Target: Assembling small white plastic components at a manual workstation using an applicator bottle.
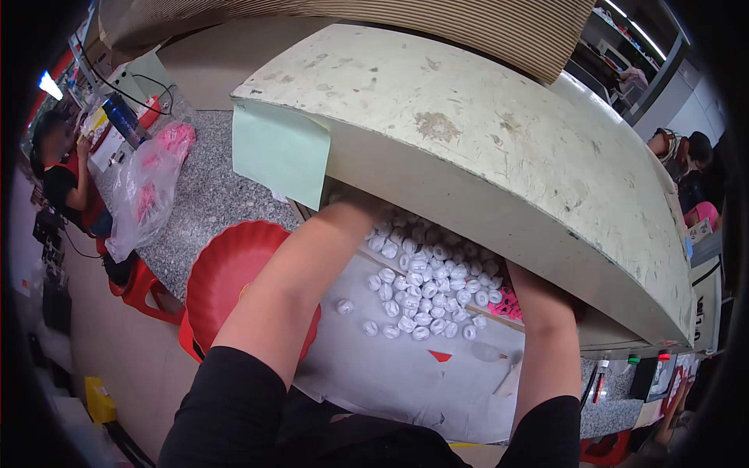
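Head view | both hands are hidden beneath the pale cover (468,156); finger state cannot be told | white round pieces (430,289) are heaped between the forearms (304,273) | reaching underneath is apparently in hand; edge clearance is called for next

Pale grey tabletop (367,374), white round pieces (429,289) are lying toward its far edge, red scrap (439,356) is lying nearer its front edge
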A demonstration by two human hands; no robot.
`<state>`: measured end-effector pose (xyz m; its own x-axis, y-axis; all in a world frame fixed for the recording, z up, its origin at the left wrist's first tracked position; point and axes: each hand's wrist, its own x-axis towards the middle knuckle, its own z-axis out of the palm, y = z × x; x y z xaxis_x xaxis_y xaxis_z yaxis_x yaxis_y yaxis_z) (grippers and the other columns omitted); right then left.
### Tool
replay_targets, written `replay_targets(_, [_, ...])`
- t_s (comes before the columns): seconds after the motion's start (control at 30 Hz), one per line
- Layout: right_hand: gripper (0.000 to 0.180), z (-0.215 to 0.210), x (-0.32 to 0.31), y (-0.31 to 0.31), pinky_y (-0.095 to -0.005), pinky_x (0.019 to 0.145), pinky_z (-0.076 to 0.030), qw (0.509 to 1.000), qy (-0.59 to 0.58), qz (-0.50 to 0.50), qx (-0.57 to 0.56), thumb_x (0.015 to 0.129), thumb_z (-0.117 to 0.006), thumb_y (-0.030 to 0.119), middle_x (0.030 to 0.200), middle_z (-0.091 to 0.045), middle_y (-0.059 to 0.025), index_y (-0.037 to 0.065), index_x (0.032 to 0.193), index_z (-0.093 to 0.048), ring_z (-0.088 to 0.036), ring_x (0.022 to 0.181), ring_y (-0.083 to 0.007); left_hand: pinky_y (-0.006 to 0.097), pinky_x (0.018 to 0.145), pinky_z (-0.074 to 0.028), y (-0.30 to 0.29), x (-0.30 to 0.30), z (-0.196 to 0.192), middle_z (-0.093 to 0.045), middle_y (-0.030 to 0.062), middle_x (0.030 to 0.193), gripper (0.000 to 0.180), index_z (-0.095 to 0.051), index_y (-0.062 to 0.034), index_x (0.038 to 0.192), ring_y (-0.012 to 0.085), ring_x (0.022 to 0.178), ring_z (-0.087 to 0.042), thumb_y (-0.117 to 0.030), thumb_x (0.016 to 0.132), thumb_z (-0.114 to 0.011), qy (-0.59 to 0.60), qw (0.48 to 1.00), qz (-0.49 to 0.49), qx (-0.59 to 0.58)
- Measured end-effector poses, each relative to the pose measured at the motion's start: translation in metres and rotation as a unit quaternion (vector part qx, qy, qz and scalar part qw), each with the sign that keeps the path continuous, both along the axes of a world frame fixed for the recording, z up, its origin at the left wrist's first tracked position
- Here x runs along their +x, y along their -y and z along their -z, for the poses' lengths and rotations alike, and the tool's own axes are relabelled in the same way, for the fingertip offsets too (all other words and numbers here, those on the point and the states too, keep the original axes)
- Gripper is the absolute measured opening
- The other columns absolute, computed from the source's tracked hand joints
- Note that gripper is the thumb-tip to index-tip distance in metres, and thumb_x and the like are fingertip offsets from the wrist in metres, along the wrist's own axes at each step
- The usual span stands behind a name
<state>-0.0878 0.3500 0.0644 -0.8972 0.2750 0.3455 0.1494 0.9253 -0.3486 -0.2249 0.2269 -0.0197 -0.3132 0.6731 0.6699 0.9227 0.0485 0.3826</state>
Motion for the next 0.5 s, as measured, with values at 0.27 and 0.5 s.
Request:
replay_targets(0.27, [0.032, -0.006, 0.019, 0.037, -0.0338, 0.078, -0.039, 0.997, -0.050, 0.013, 0.063, 0.082, -0.043, 0.028, 0.100, -0.053, -0.0130, 0.005, 0.104, -0.050, -0.050, 0.092, -0.0248, 0.039, 0.079, -0.037, 0.035, 0.038, -0.027, -0.053, 0.0146, 0.096, 0.034, -0.051, -0.0045, 0.100, 0.0289, 0.091, -0.047, -0.029, 0.077, -0.047, 0.085, 0.980, -0.018, -0.177])
replay_targets(0.5, [0.029, 0.006, 0.056, 0.049, -0.0337, 0.074, -0.042, 0.990, -0.079, 0.072, 0.089, 0.082, -0.044, 0.026, 0.093, -0.057, -0.0135, 0.005, 0.099, -0.055, -0.054, 0.086, -0.0249, 0.040, 0.095, -0.020, 0.135, 0.069, -0.010, -0.024, 0.0186, 0.125, 0.056, -0.030, -0.0121, 0.122, 0.0355, 0.115, -0.023, -0.030, 0.073, -0.052, 0.405, 0.894, -0.099, -0.165])
